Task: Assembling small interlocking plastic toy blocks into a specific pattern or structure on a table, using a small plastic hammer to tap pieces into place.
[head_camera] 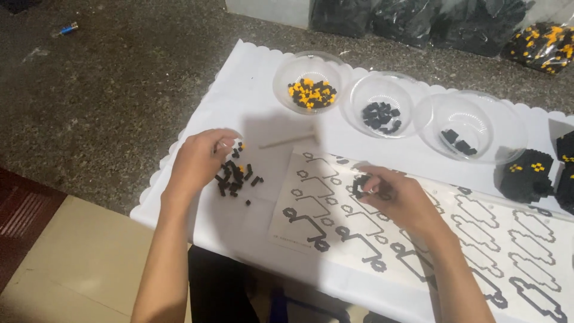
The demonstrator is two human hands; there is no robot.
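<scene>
White table cover (251, 96): three clear bowls (382, 101) behind; hands pinch black bricks—left (200, 161), right (397, 194).

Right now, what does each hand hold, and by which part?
The right hand pinches a small black brick piece by its edge. The left hand touches loose black bricks; its grasp cannot be told.

A loose heap of small black building pieces (236, 176) is seen scattered on the white table cover, just under the fingertips of the left hand (200, 160), with a few strays lying apart toward the printed sheet. A small black assembled cluster (360, 185) is pinched in the right hand (399, 197), held just above that sheet.
</scene>
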